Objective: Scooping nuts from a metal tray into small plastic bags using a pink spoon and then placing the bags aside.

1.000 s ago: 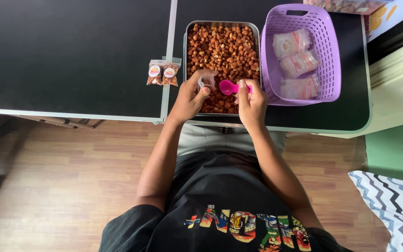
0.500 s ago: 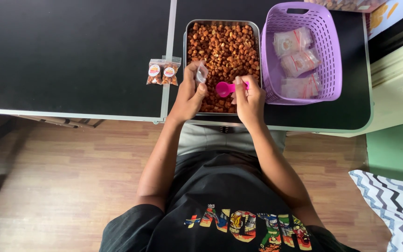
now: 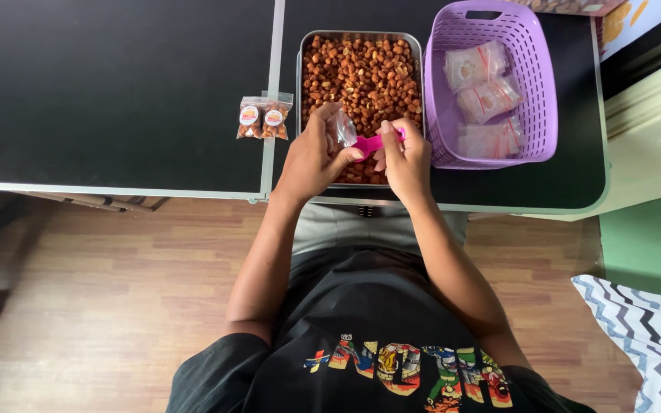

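Over the near end of a metal tray full of brown roasted nuts, my left hand holds a small clear plastic bag upright. My right hand grips a pink scoop whose bowl end touches the bag's mouth. Both hands are close together above the tray's front edge.
A purple plastic basket to the right of the tray holds several filled clear packets. Two small filled packets with round labels lie on the black table left of the tray. A patterned cloth lies on the floor at the right.
The pink scoop has swung from the right of the tray's near end to the bag's mouth. My left hand has lifted the bag slightly and tilted it toward the scoop.
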